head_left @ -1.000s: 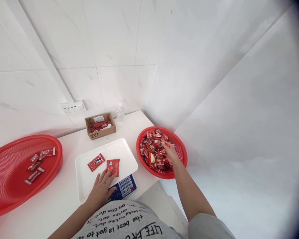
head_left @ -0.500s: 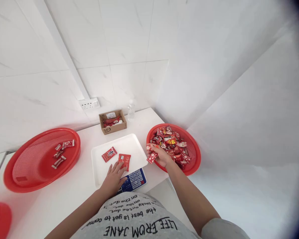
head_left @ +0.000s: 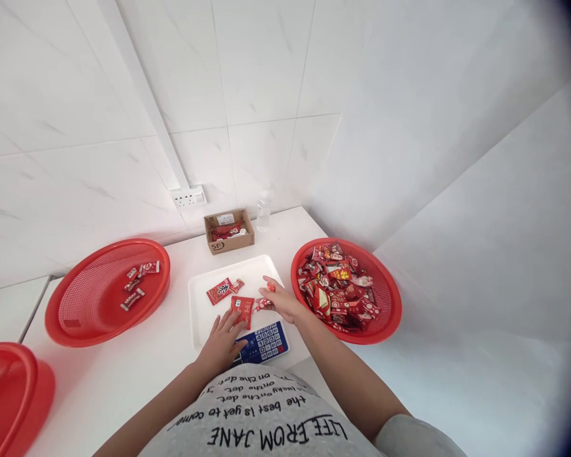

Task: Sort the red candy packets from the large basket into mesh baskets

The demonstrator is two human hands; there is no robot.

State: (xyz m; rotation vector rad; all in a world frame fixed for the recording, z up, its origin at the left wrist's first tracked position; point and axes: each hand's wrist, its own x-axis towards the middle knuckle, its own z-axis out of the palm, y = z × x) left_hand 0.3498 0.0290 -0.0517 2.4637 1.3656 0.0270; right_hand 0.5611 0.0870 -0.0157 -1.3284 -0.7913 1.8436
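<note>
My left hand [head_left: 224, 341] lies with fingers spread over the near edge of the white scale tray [head_left: 198, 317]. Its fingertips touch a red packet [head_left: 242, 312]. Above the tray's right side, my right hand [head_left: 282, 301] is closed on red wrapped candies [head_left: 261, 305], partly hidden by its fingers. Farther back in the tray are a red packet with dark lettering [head_left: 218, 291] and a small red wrapped candy [head_left: 237, 285]. The scale's blue keypad [head_left: 265, 343] sticks out from under the tray, nearest my body.
A red basket [head_left: 394, 311] full of red wrapped snacks stands on the right. At left, another red basket [head_left: 71, 298] holds several small packets; a third basket [head_left: 31, 374] is nearer. Behind the tray are a cardboard box [head_left: 233, 244] with red packets and a clear bottle [head_left: 263, 212].
My right hand has moved left from the full basket to above the tray, still holding candies. A small candy now lies beside the dark-lettered packet. My left hand remains at the red packet.
</note>
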